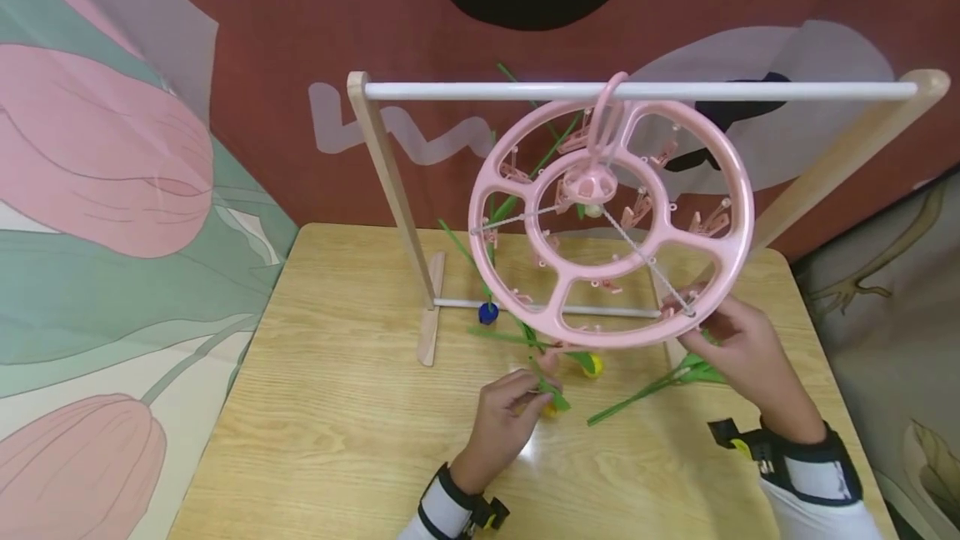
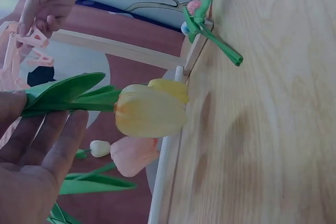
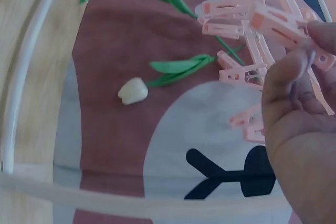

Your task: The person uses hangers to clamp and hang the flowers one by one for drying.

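A pale-yellow tulip, rounded and faintly orange at its base, with pointed green leaves, is pinched in the left hand at seven o'clock from the pink hanger; the right hand pinches a pink clip near the hanger's five o'clock.

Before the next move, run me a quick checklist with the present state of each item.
1. Slender pale-yellow artificial tulip with green leaves secure in the left hand: ok, held by its green part below the bloom.
2. Small pink plastic clip in the right hand: ok, pinched.
3. Clip jaws spread wide enough for a stem: cannot tell.
4. Tulip stem at that clip: not ok, the two hands are well apart.
5. Round pink plastic hanger hooked over the straight white rail: ok.
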`<act>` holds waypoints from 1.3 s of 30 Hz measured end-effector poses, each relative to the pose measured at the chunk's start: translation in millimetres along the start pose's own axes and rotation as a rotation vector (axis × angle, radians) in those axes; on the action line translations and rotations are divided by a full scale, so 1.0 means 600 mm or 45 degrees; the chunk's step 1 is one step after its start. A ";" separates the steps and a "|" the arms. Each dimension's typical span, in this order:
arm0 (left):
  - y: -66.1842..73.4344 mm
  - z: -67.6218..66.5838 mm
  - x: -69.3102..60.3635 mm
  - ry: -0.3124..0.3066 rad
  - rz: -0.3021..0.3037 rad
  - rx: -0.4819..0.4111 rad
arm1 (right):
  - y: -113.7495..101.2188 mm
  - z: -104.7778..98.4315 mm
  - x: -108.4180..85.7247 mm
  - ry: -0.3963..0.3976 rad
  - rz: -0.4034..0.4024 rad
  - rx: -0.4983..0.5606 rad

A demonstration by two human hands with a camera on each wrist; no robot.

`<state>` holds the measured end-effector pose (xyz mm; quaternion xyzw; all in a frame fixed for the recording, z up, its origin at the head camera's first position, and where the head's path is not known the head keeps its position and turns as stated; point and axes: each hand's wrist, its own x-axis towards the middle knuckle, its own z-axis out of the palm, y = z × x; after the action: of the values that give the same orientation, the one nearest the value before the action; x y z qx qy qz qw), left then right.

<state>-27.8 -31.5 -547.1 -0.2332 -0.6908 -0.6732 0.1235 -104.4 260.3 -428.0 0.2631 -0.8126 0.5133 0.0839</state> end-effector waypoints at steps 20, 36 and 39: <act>0.003 -0.005 -0.006 0.016 -0.231 -0.118 | -0.025 0.105 0.000 -0.181 0.014 0.605; -0.019 -0.020 0.021 0.136 -0.429 -0.257 | -0.040 0.184 0.008 -0.069 0.030 0.604; -0.022 -0.019 0.024 0.148 -0.435 -0.278 | -0.043 0.203 0.009 -0.045 0.047 0.659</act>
<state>-48.3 -40.5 -550.7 -0.0855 -0.6351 -0.7674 0.0212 -79.7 142.8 -461.2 0.2699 -0.6601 0.7009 -0.0096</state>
